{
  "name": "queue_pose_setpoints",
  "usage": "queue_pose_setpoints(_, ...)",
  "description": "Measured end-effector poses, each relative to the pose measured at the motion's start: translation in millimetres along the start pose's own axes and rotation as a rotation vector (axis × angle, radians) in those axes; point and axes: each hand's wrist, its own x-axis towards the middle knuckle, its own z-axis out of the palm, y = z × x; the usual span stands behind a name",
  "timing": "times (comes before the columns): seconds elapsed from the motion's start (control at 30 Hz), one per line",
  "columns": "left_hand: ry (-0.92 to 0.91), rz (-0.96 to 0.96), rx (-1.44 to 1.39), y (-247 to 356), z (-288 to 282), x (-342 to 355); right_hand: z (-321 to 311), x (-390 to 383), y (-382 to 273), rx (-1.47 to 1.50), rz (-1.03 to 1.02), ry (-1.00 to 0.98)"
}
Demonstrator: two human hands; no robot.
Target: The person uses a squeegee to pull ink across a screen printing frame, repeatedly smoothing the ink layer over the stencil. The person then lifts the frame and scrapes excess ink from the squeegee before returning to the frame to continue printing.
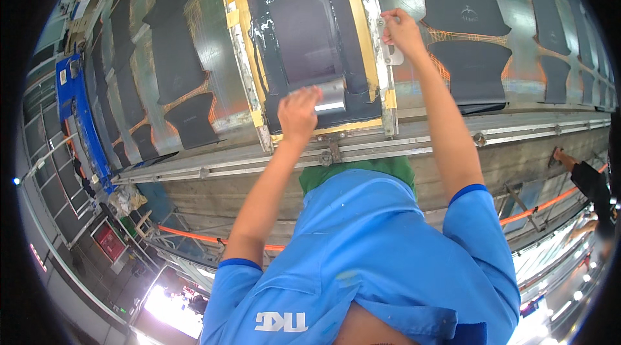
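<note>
L hand [299,112] grips metal squeegee [332,95], resting on dark mesh [303,34] nr lower end of screen frame [391,122]. R hand [403,32]: fingers curled at frame's R rail, nr white bracket [394,56]; exact grip can't tell.

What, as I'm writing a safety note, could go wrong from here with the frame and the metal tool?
The left hand holds the metal tool near glossy dark smears, so its grip might get slick. The right hand is at the edge of the frame; a push there could shift it toward the dark pieces to its right.
</note>
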Motion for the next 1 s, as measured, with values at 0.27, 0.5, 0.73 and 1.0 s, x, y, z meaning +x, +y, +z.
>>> queue_pose_setpoints(0.27,-0.165,-0.164,-0.216,-26,-21,79,-10,1,-6,0.378,0.191,-0.201)
queue_pose_setpoints(0.5,-0.201,-0.264,0.026,-91,-10,240,-3,-7,-4,0.303,0.149,-0.139)
queue_pose_setpoints(0.73,0.013,-0.025,0.0,-32,15,106,-8,-3,10,0.392,0.137,-0.117)
queue_pose_setpoints(1.0,-0.091,-0.136,-0.064,-59,5,175,-9,-2,10,0.388,0.116,-0.088)
